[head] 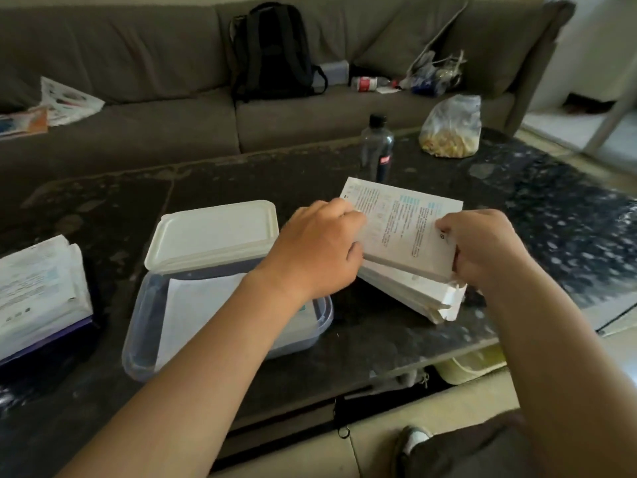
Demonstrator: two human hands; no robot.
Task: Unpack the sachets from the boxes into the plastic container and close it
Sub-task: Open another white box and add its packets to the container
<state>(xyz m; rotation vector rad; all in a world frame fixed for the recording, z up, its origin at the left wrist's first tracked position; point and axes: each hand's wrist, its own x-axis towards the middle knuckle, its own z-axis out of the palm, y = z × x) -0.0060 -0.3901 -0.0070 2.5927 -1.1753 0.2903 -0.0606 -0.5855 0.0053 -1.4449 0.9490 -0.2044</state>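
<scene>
Fingers of the left hand and right hand curl round the box, forearms reaching forward.

Grey-brown sofa behind dark mottled coffee table; pale tiled floor; dim light.

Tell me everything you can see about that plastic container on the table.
The plastic container is a shallow, see-through rectangular tub with rounded corners, standing open on the dark table. Its white lid lies off, resting across the far rim. Inside lies something flat and white, likely sachets. The left forearm crosses above its right side; whether it touches is unclear.
</scene>
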